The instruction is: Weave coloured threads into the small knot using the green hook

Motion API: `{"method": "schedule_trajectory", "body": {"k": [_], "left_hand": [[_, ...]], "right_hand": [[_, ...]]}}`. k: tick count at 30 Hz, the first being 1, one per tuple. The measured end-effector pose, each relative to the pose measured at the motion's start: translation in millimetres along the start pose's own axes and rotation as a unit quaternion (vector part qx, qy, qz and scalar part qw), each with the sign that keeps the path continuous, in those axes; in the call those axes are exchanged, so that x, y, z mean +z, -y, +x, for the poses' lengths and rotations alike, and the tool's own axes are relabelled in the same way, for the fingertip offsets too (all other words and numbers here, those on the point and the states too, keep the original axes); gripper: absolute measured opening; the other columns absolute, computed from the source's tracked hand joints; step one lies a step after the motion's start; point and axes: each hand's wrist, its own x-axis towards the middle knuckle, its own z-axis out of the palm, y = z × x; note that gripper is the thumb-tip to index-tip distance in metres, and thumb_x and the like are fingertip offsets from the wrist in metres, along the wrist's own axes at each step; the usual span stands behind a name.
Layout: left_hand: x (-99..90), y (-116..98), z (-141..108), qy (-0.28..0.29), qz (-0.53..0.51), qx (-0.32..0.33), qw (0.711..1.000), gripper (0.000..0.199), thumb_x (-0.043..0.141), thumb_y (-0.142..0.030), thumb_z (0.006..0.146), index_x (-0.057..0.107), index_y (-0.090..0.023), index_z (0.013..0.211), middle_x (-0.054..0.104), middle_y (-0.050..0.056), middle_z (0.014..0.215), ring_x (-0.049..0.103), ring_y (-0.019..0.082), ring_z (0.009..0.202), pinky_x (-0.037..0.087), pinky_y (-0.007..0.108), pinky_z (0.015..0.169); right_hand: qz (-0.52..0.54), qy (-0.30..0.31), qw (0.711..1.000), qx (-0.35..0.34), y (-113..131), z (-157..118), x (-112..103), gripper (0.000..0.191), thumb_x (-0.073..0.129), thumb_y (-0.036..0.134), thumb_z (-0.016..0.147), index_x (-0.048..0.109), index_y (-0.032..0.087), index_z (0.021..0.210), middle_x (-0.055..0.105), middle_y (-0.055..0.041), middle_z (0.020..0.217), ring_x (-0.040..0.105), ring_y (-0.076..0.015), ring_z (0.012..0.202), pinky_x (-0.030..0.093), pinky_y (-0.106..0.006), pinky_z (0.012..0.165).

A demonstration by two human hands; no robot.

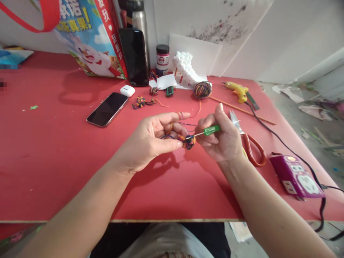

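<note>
My left hand (pixel 158 134) pinches a small multicoloured crochet piece (pixel 189 142) between thumb and fingers, with a strand of yarn looped over its raised index finger. In my right hand (pixel 224 134) is a crochet hook (pixel 211 130) with a green handle. Its thin metal shaft reaches left and meets the crochet piece; whether the tip is inside a stitch is too small to tell. A thread runs back over the table toward a ball of variegated yarn (pixel 202 90). Farther back lies another small crocheted piece (pixel 140 102).
Scissors (pixel 252 148) with red-brown handles lie just right of my right hand. Beyond them are a yellow glue gun (pixel 238 89), its black cable and a purple box (pixel 297 176). A phone (pixel 108 109), white earbud case (pixel 127 90), jar (pixel 162 60) and gift bag (pixel 94 46) stand or lie farther back.
</note>
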Motion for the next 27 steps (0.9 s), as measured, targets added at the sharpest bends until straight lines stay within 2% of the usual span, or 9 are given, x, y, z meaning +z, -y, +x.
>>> {"method": "schedule_trajectory", "body": {"k": [6,15,23,27], "left_hand": [[2.9,-0.2,0.8,-0.040,0.025,0.001,0.999,0.044,0.086,-0.003,0.070,0.084,-0.016,0.111,0.077,0.005,0.085,0.072,0.018,0.081,0.058,0.029,0.075],[1.9,-0.9,0.3,-0.026,0.048,-0.001,0.998,0.044,0.088,-0.006,0.072,0.083,-0.016,0.114,0.077,0.004,0.079,0.075,0.021,0.079,0.058,0.031,0.071],[2.5,-2.6,0.2,-0.048,0.080,-0.017,0.995,0.047,0.087,-0.003,0.069,0.082,-0.014,0.114,0.078,0.004,0.078,0.074,0.018,0.075,0.058,0.027,0.068],[2.7,-2.7,0.9,-0.062,0.089,-0.020,0.994,0.046,0.087,-0.003,0.069,0.082,-0.013,0.113,0.078,0.005,0.077,0.072,0.017,0.072,0.055,0.026,0.064]], "right_hand": [[-0.026,-0.019,0.999,-0.015,-1.1,1.0,-4.3,0.069,0.064,0.080,0.093,0.065,0.023,0.054,0.026,0.0085,0.037,0.015,-0.0056,0.034,0.018,-0.025,0.036],[-0.052,-0.032,0.998,0.002,4.9,1.5,-6.1,0.068,0.073,0.084,0.083,0.067,0.023,0.051,0.025,0.0087,0.034,0.015,-0.0056,0.033,0.013,-0.025,0.037],[-0.070,-0.036,0.996,-0.039,6.8,-1.4,-10.6,0.066,0.076,0.080,0.083,0.073,0.021,0.054,0.041,0.0039,0.037,0.021,-0.0051,0.033,0.012,-0.027,0.037],[-0.094,-0.054,0.993,-0.044,7.6,-1.4,-10.6,0.067,0.074,0.081,0.084,0.069,0.022,0.052,0.041,0.0036,0.037,0.022,-0.0056,0.033,0.014,-0.028,0.037]]}}
